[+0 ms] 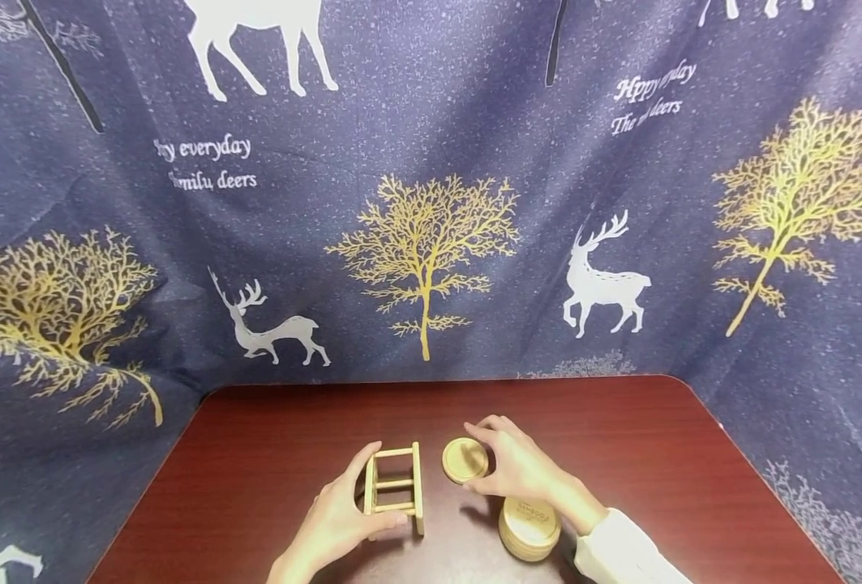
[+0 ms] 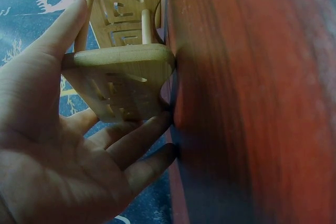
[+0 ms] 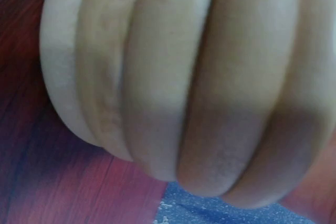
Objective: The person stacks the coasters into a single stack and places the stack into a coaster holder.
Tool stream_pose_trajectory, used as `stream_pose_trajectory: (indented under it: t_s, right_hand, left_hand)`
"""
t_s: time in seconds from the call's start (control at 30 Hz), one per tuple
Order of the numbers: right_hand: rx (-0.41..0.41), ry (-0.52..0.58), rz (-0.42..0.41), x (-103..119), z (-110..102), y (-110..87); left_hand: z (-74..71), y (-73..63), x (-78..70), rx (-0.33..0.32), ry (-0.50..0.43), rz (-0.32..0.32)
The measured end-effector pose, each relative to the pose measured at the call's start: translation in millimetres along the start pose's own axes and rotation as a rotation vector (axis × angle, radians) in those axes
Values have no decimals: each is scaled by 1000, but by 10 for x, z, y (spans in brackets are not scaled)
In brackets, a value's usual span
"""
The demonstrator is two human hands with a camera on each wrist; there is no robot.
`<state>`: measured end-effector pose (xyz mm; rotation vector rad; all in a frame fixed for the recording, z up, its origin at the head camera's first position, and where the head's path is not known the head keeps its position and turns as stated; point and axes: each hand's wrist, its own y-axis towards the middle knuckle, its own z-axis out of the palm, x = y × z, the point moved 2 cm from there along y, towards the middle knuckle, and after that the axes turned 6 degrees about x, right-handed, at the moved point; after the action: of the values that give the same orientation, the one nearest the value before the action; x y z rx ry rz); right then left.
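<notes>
Right now the left hand point(image 1: 343, 515) is gripping a small wooden rack point(image 1: 418, 488), thumb and fingers curled round it, at bottom centre. Just to its right, the right hand point(image 1: 514, 464) is pinching a round disc point(image 1: 465, 460) between thumb and fingers, with a stack of discs point(image 1: 529, 535) sitting lower on the tabletop point(image 1: 642, 438). Apparently someone's loading the rack; next probably calls for turning the disc to fit between the rails.
</notes>
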<state>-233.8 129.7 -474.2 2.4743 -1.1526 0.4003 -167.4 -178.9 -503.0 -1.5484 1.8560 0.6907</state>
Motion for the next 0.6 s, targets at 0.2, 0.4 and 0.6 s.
stream_pose_trajectory:
  t_s: [0.2, 0.4, 0.6]
  right_hand:
    - [36, 8, 33, -10, 23, 16]
    - [53, 20, 53, -15, 25, 23]
    - [69, 25, 68, -53, 16, 56]
  left_hand:
    - [17, -7, -9, 32, -71, -11]
    - [32, -17, -1, 54, -123, -27]
    - [24, 10, -25, 57, -132, -24]
